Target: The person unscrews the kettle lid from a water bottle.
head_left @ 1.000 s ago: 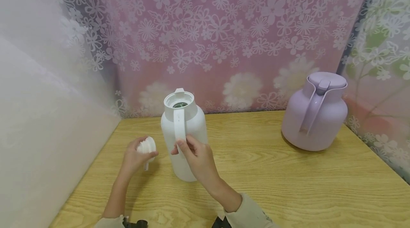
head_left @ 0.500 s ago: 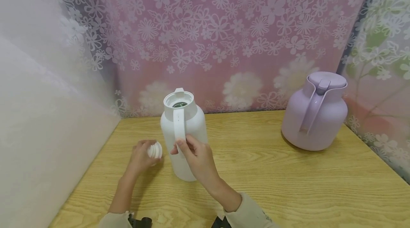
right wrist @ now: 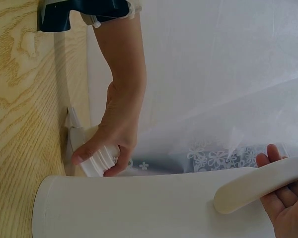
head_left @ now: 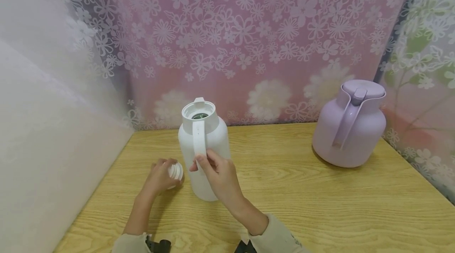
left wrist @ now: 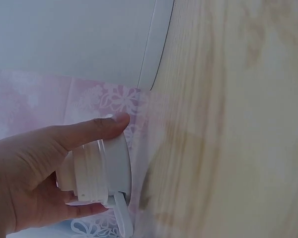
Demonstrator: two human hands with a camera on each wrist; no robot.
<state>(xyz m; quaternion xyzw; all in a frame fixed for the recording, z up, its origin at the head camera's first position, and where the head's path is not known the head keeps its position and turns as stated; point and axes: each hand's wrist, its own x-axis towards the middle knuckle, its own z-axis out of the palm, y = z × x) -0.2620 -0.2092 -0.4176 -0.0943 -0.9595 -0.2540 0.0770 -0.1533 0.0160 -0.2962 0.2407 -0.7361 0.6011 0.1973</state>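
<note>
A white thermos jug [head_left: 218,138] stands upright on the wooden table, its mouth uncovered and its dark inner opening showing. My right hand [head_left: 220,174] grips the jug's handle [head_left: 200,138] near its lower end, the thumb lying along it. To the left of the jug, my left hand [head_left: 160,176] holds the white ribbed stopper lid [head_left: 175,171] between thumb and fingers, close over the table. In the left wrist view the lid [left wrist: 116,163] has its flat top towards the table, with a small lever [left wrist: 123,215] sticking out from its edge.
A lilac thermos jug [head_left: 350,130] with its lid on stands at the right side of the table [head_left: 284,205]. A pale wall [head_left: 53,126] runs along the left, and a pink floral curtain [head_left: 249,47] hangs behind the table's back edge.
My left hand has lowered the stopper lid and carried it right, nearer the white jug, turning its ribbed side upward. My right hand has stayed on the handle.
</note>
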